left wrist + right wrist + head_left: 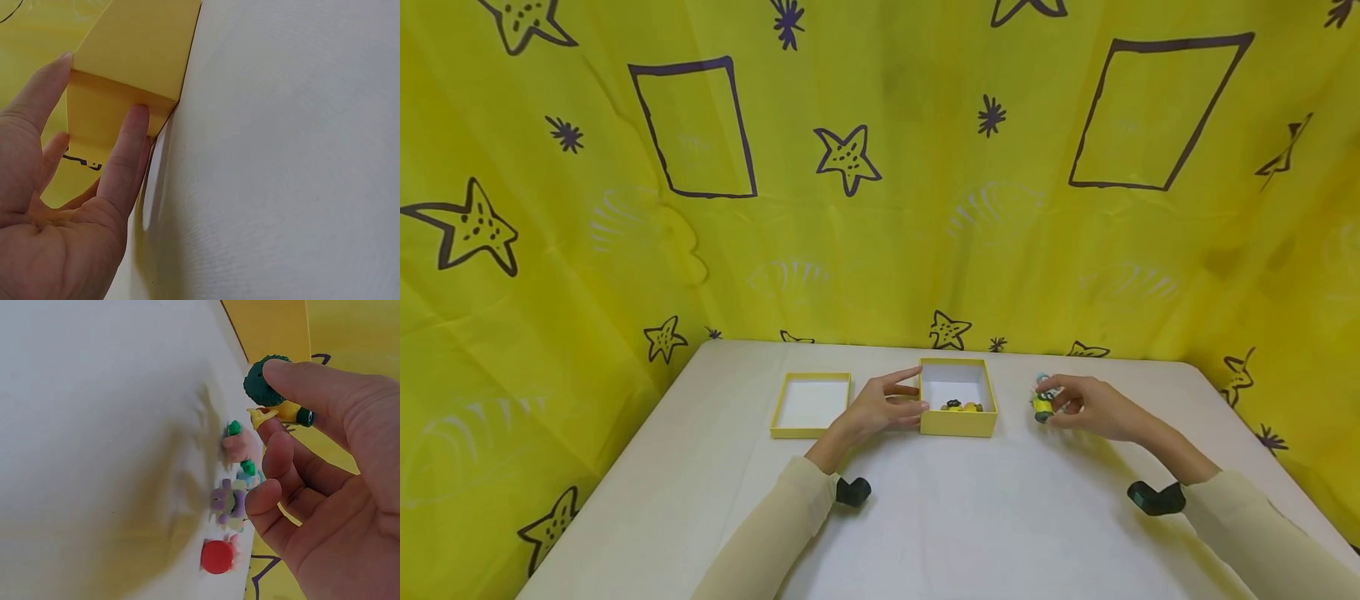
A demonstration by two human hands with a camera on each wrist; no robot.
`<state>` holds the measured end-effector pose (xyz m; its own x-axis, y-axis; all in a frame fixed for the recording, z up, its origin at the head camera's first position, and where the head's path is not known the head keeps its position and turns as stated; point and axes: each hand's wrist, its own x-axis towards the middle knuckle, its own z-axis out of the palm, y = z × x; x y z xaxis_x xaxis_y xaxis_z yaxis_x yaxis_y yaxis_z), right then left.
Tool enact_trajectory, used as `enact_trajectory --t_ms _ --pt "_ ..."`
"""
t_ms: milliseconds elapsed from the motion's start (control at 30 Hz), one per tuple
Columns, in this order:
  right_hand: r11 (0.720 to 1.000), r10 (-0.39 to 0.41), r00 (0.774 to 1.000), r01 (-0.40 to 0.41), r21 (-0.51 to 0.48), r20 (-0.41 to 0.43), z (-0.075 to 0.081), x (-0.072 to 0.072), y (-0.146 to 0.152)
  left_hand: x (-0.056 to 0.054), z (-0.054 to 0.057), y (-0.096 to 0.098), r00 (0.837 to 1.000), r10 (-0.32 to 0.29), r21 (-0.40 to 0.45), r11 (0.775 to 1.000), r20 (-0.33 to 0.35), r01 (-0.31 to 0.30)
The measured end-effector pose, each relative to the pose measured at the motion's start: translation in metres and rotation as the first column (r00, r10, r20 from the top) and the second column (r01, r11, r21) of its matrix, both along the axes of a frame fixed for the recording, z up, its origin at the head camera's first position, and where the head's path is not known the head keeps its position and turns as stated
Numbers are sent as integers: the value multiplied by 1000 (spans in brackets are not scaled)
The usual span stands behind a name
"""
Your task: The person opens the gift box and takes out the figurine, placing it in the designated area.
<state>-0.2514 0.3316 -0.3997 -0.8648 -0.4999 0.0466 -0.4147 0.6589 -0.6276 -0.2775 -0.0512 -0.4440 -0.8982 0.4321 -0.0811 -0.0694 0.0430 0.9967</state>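
Note:
My left hand rests its extended fingers against the left side of an open yellow box. In the left wrist view, its fingertips touch the box wall without wrapping round it. Inside the white interior, small yellow and dark toy figures lie near the front wall. To the box's right, my right hand pinches a small toy figure between thumb and fingers. The right wrist view shows the figure's round dark green base and yellow body; the fingers cover part of it.
A yellow-edged lid lies left of the box, white inside upward. Beyond my right hand stand several more figures: a pink and green one, a purple one and one with a red base. A yellow curtain backs the white table.

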Motion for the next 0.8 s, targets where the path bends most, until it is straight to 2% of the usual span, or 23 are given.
enact_trajectory --t_ms 300,567,800 --pt "1000 -13 996 16 -26 84 -11 3 3 0 0 0 1000 5 -10 1000 1 -5" --pt "1000 -15 996 16 -11 86 -20 3 5 2 2 0 1000 2 -10 1000 -1 -2" --pt "1000 1 994 2 -25 112 -21 4 5 2 1 0 1000 2 -6 1000 4 -2"
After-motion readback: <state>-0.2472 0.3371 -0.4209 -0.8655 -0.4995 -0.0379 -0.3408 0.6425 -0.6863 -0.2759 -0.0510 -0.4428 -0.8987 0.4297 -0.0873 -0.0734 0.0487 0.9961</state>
